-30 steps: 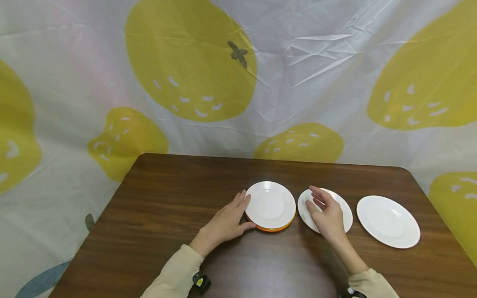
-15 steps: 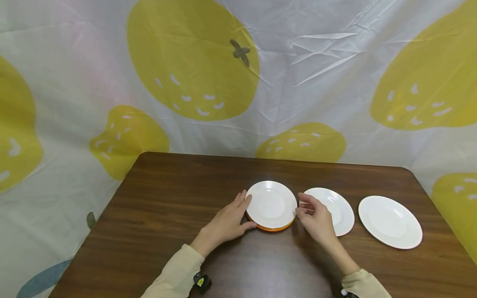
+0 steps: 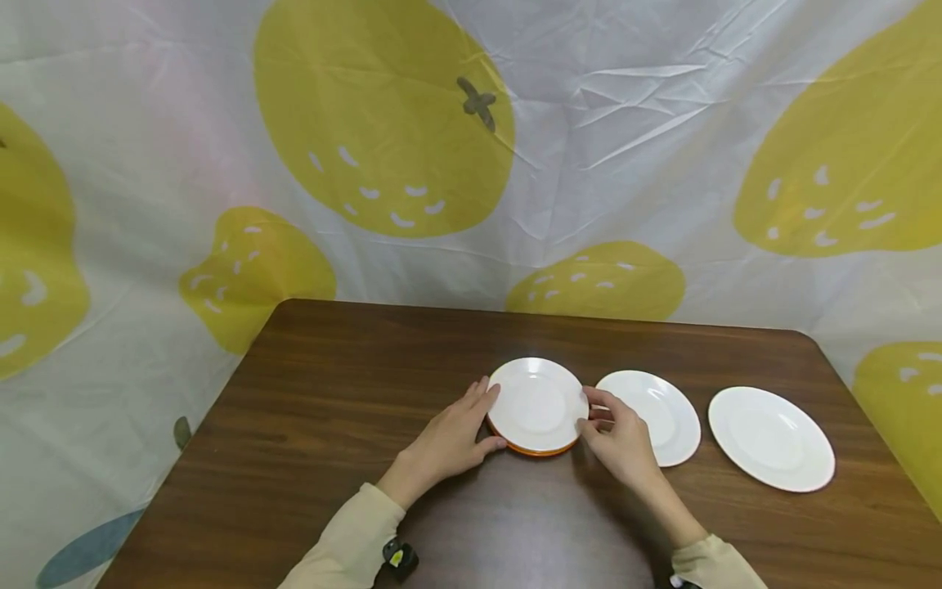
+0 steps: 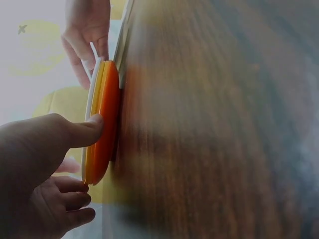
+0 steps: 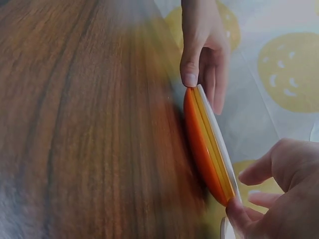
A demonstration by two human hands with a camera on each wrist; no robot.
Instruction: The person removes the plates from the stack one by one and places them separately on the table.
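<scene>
Quietly, at a dark wooden surface (image 3: 353,393), a person in pale sleeves frames a small stack of plates (image 3: 536,405): left hand (image 3: 456,429) spread loose along the near-left rim, thumb set apart from relaxed fingers. White tops the stack, with yellow (image 5: 212,144) and orange (image 5: 199,144) layers beneath, centred and even. Opposite, the right hand (image 3: 625,438) touches the right rim, thumb and forefinger apart, fingers softly bent, neither palm clenched. The two-sided touch presumably keeps the layers aligned. Further right, one white plate (image 3: 666,417) lies just beyond the knuckles, then another (image 3: 773,438), both flat and apart, perhaps to remain separate.
</scene>
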